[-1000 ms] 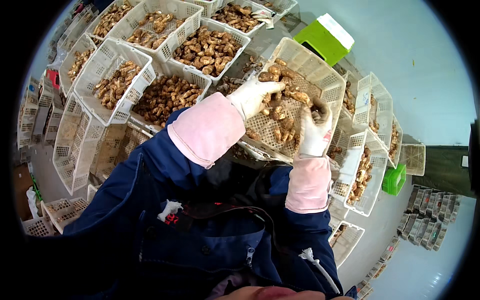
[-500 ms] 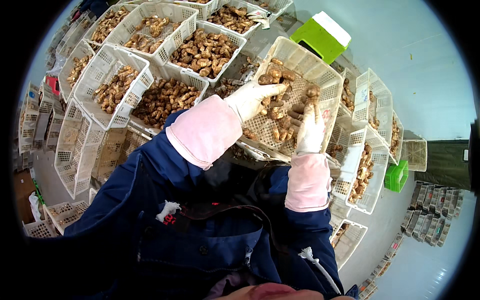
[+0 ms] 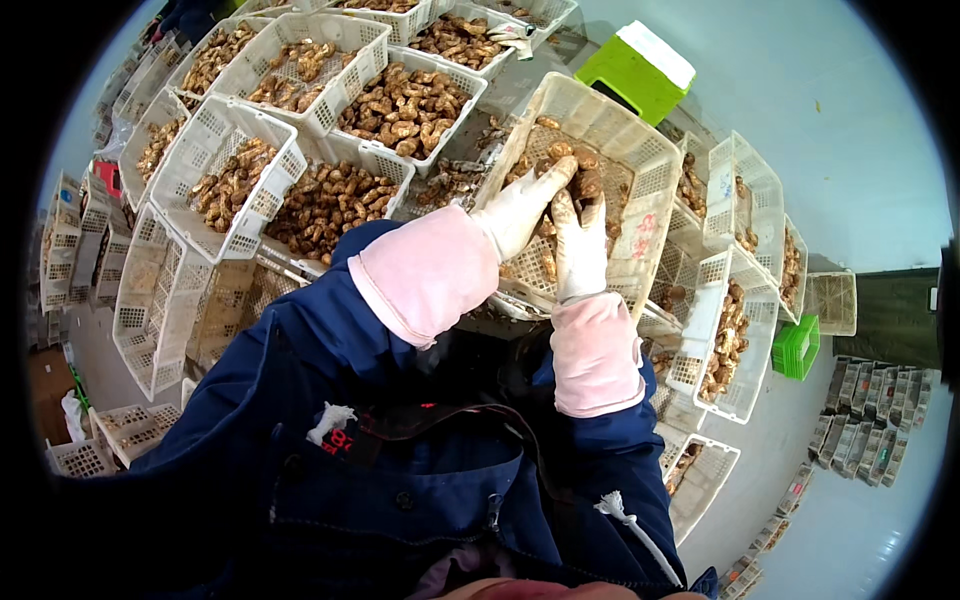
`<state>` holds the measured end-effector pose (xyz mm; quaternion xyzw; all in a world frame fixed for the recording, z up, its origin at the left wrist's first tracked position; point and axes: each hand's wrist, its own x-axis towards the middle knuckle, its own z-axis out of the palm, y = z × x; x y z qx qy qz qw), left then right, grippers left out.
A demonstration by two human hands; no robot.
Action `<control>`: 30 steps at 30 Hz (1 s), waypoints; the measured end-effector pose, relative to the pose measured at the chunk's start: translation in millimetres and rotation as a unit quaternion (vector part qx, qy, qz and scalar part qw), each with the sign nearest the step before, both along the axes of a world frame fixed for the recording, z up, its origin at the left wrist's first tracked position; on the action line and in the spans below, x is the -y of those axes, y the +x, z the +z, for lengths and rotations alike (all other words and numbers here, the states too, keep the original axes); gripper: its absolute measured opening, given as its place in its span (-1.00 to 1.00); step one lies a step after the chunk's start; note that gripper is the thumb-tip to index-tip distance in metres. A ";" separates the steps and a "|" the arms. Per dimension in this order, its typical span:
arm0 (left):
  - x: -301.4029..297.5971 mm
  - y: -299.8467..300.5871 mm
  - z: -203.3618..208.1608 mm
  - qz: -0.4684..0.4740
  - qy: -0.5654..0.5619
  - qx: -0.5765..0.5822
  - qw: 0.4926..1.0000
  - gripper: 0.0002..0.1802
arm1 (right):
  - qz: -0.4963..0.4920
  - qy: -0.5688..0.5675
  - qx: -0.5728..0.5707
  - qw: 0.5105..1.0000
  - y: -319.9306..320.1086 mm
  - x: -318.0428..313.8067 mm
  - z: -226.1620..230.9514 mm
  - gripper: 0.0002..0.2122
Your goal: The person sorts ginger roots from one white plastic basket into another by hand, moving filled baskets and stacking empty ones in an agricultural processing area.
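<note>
Over the pale crate [image 3: 610,115] of brown mushrooms [image 3: 589,182], the left hand [image 3: 522,214] and right hand [image 3: 581,246] apparently pinch a few.

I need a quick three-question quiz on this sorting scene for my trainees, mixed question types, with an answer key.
1. True or false: the left hand and the right hand are both over the pale plastic crate that contains brown mushrooms.

2. Fill in the blank: the sleeve cuffs are pale ____.

3. Multiple choice: where does the green box with the white top stand?
A. Inside that crate
B. Beyond that crate's far end
C. Against the person's waist

Key:
1. True
2. Pink
3. B
</note>
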<state>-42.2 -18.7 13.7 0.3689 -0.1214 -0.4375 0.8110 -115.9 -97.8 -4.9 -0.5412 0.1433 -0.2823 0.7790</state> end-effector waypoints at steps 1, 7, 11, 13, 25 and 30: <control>0.2 -6.5 3.1 0.008 -0.008 0.032 0.999 -0.41 | 0.004 0.009 0.004 1.000 -6.3 2.6 7.1 -0.46; 10.1 -15.6 2.7 -0.020 0.025 0.042 0.999 -0.31 | 0.005 -0.028 -0.017 0.999 -15.9 18.1 6.0 -0.44; -0.3 -5.4 -15.2 -0.048 0.073 0.089 0.992 -0.41 | 0.033 0.006 -0.044 0.998 -18.1 22.3 8.6 -0.51; 6.0 -13.8 -11.5 -0.050 0.040 0.089 0.994 -0.38 | 0.041 0.059 -0.006 0.997 -25.6 23.0 15.8 -0.53; 18.7 -25.2 15.7 0.094 0.074 0.263 0.957 -0.45 | 0.062 0.048 0.055 0.995 -17.6 25.0 -13.5 -0.45; 12.5 -10.8 -15.8 0.100 0.046 0.214 0.971 -0.57 | -0.065 -0.032 -0.125 0.990 -11.6 -8.2 -12.1 -0.47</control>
